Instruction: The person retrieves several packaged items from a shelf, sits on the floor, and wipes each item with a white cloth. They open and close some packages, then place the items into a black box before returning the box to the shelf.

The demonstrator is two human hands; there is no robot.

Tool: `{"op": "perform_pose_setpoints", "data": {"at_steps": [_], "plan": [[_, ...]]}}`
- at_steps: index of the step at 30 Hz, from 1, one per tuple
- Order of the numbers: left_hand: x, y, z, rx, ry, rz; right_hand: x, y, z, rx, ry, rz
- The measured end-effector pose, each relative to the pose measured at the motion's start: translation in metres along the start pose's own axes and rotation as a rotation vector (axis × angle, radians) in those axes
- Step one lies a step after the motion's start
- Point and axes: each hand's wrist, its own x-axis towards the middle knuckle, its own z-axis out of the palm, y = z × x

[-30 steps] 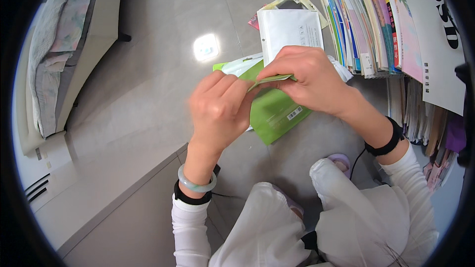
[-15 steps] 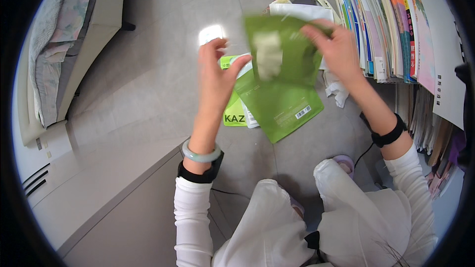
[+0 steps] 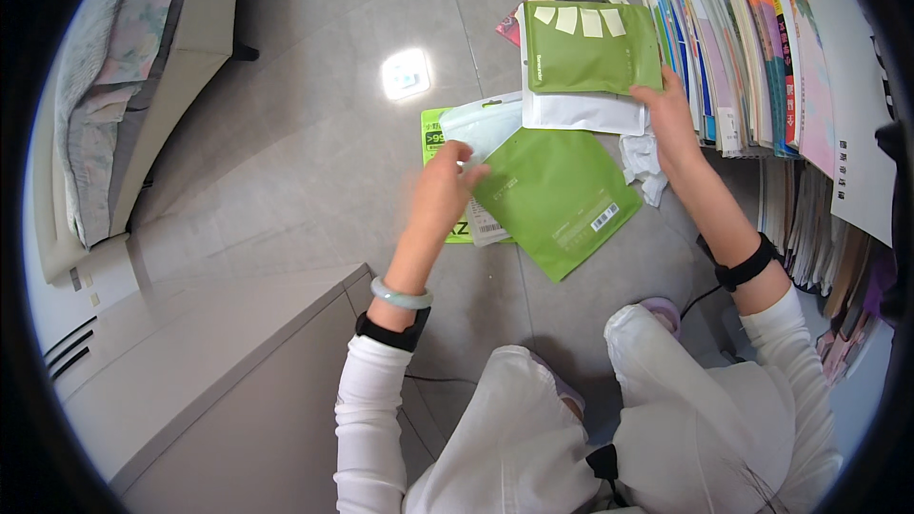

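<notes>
My right hand (image 3: 670, 128) grips the lower right corner of a green pouch (image 3: 595, 57) with pale label-like patches, thumb on its front. This pouch lies over a white pouch (image 3: 583, 116), whose lower part shows. My left hand (image 3: 440, 192), slightly blurred, has thumb and fingers apart at the left edge of a second, larger green pouch (image 3: 562, 200) with a barcode. Beneath that pouch are a pale blue-white packet (image 3: 481, 124) and a lime-green packet (image 3: 433, 124), both on the floor.
Books and magazines (image 3: 714, 48) stand in a row at the right. Crumpled white tissue (image 3: 645, 167) lies near my right hand. A bright square patch (image 3: 407, 74) shows on the tiled floor (image 3: 314, 152). A cabinet (image 3: 219, 352) is at lower left, a bed (image 3: 181, 67) at upper left.
The smaller green pouch has moved up and right with my right hand, onto the white pouch. My left hand has moved down and right. The larger green pouch has shifted slightly right.
</notes>
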Motion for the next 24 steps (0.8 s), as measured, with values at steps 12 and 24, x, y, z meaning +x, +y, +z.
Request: {"op": "perform_pose_setpoints", "data": {"at_steps": [12, 24], "plan": [[-0.066, 0.164, -0.117, -0.096, -0.318, -0.243, -0.05, -0.055, 0.006, -0.078, -0.405, -0.137], [-0.051, 0.184, -0.104, -0.725, 0.139, 0.261, -0.095, -0.095, 0.031, -0.061, -0.557, -0.249]]}}
